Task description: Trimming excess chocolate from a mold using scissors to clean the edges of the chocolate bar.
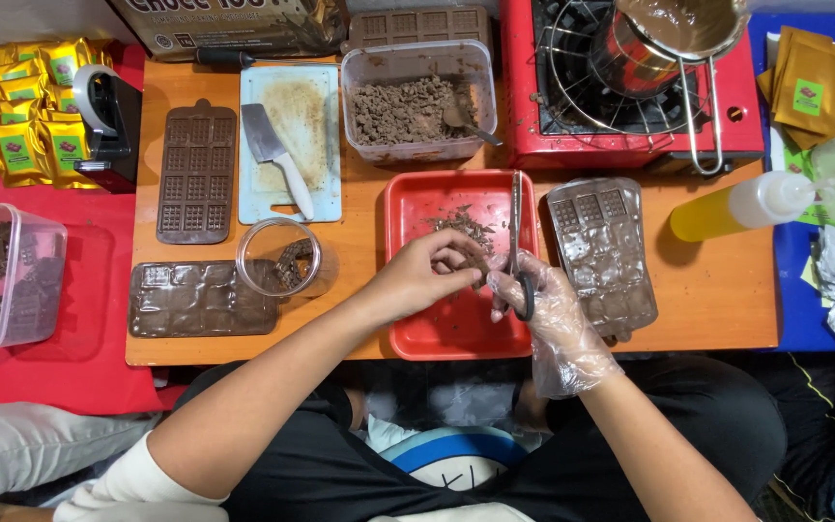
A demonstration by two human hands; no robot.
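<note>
We are working over the red tray [408, 338] at the near edge of the counter [707, 300], our two hands meeting above its middle. Our bare left hand [427, 275] is pinching a small dark piece of chocolate [476, 272] between fingertips, while our gloved right hand [543, 309] is gripping the handles of the scissors [516, 232]. The scissors' long axis is running away from us, blades pointing toward the far rim of the tray, and the piece is lying just left of the blades, touching our left fingers; the left hand is the nearer to it. Chopped shavings [461, 224] are gathering on the tray beyond our hands. Just beside the tray we are seeing a clear plastic mould [603, 253] on the right and a glass jar [278, 256] on the left. Farther off, a cleaver [275, 157] is lying on a cutting board [313, 116], next to a tub of crumbled chocolate [417, 97], and a pot [674, 34] is sitting on the red stove [630, 145].
</note>
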